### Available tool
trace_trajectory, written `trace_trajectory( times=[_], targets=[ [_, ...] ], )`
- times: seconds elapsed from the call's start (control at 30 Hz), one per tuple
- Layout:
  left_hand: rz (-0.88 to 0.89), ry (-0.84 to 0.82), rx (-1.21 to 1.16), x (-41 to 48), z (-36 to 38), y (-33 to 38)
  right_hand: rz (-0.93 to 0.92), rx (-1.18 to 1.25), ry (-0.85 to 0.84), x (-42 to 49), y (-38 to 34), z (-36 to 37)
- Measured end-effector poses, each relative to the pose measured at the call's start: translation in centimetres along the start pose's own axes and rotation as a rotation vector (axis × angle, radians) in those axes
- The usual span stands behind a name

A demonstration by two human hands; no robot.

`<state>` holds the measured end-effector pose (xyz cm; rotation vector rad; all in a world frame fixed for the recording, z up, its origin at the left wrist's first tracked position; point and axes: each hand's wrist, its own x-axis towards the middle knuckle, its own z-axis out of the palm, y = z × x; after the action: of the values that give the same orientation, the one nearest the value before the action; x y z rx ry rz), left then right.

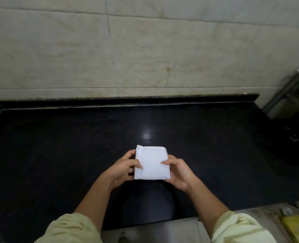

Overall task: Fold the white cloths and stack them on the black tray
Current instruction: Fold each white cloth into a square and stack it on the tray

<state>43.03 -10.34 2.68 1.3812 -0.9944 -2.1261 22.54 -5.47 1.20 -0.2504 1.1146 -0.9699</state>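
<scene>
My left hand [126, 170] and right hand [178, 172] both grip the folded white cloth [151, 163] mid-frame, and a slack thumb could let its layers spring open.

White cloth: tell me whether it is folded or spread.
Folded. The white cloth is a compact square with layered edges along its left side, pinched between the left hand and right hand over the dark counter.
</scene>
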Motion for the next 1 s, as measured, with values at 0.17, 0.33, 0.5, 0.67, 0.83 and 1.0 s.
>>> trace_trajectory(
  times=[0.17,0.33,0.5,0.67,0.83,1.0],
  targets=[
    [0.037,-0.081,0.056,2.2,8.2,0.1,-0.085,-0.076,0.067,-4.1,-4.2,-7.5],
    [0.052,-0.157,0.102,3.9,21.3,-1.6,-0.138,-0.139,0.156,-10.9,-8.5,-18.5],
    [0.060,-0.243,0.113,5.7,33.8,-3.0,-0.206,-0.172,0.234,-17.5,-12.8,-28.7],
    [0.083,-0.309,0.154,6.9,43.5,-2.1,-0.296,-0.161,0.304,-22.2,-17.0,-35.7],
    [0.140,-0.372,0.218,8.8,52.2,0.9,-0.408,-0.124,0.354,-25.3,-22.2,-41.5],
    [0.188,-0.446,0.260,11.7,60.0,4.3,-0.478,-0.129,0.364,-27.2,-28.2,-47.5]
  ],
)
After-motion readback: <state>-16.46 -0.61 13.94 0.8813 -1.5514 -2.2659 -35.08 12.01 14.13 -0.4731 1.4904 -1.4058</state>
